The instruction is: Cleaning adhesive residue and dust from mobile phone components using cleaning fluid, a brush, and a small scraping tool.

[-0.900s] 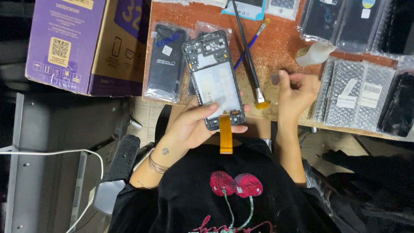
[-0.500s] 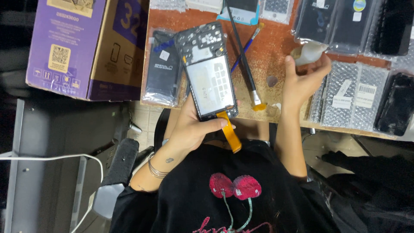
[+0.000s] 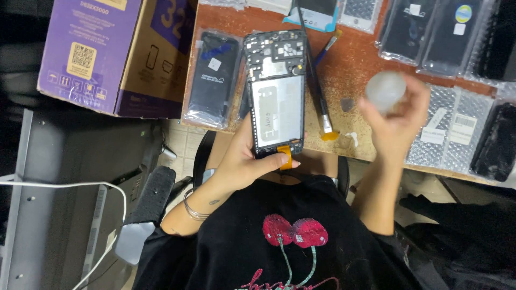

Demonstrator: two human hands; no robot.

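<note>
We see the opened phone frame (image 3: pixel 277 99) lying over the near edge of the reddish-brown bench (image 3: pixel 355 70), its inner side up and an orange flex cable (image 3: pixel 285 159) hanging off its near end. The left hand (image 3: pixel 244 161) is wrapped around that near end, thumb crossing over the cable, fingers closed under the frame. Half a second ago the frame sat tilted; now it lies straighter along the bench.

To the right, the right hand (image 3: pixel 398 121) is lifted above the bench with its fingers curled around a pale, blurred, roundish object (image 3: pixel 385 90); earlier it held this farther right and farther from us. What the object is we cannot tell.

Between the hands lie a long dark-handled brush (image 3: pixel 314 80) and a blue-handled tool (image 3: pixel 326 47). Left of the frame rests a bagged dark phone part (image 3: pixel 210 78), and beyond it a purple cardboard box (image 3: pixel 94 51). Bubble-wrapped parts (image 3: pixel 454 131) fill the right side.
</note>
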